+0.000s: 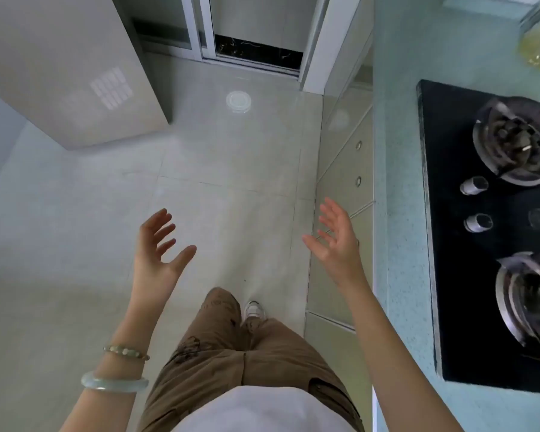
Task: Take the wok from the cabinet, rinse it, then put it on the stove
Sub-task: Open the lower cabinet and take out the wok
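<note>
While both hands, left (156, 254) and right (335, 238), hang empty with fingers spread, no wok is in view; fetching it seems the step in hand. Next likely calls for opening the cabinet (346, 182) beside the stove (449, 244).

counter (396, 182) runs along the right | stove (443, 275) set into counter, two burners one behind the other, two knobs (474, 186) between them | cabinet drawers (346, 176) below counter front | floor (219, 188) left of the drawers | sliding door (253, 42) far ahead | hands over floor, apart
</note>
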